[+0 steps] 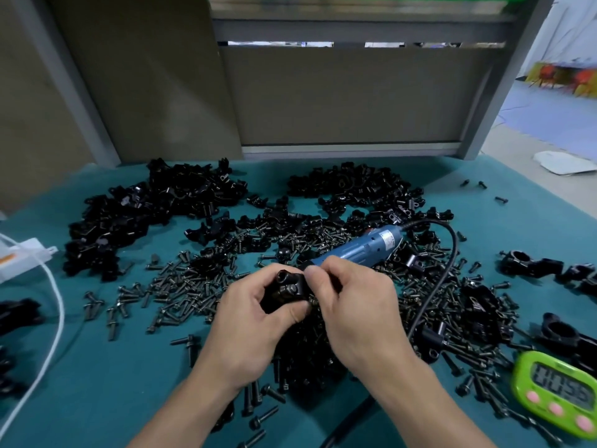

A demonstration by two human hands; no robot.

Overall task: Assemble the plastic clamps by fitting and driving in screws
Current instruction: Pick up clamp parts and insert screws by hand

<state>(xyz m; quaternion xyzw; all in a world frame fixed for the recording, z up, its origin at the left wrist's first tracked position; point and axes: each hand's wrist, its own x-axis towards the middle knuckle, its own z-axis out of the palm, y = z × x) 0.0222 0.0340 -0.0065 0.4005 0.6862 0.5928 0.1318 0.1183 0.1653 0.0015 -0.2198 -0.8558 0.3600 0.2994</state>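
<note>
My left hand [248, 318] grips a black plastic clamp [286, 287] above the middle of the table, its bore facing up. My right hand [350, 302] meets it from the right, with thumb and fingers pinching at the clamp's right side, where a small screw [311, 302] seems to sit; the fingers hide most of it. Just behind my hands a blue electric screwdriver [358, 247] lies on the screws, its black cable [452, 253] looping to the right and back toward me. Loose black screws [181, 286] cover the teal mat around both hands.
Heaps of black clamp parts [155, 215] lie at the back left and back centre [355, 192]. Assembled clamps [529, 263] sit at the right, a green timer [562, 389] at the near right. A white cable [55, 302] and white box [22, 257] are at the left.
</note>
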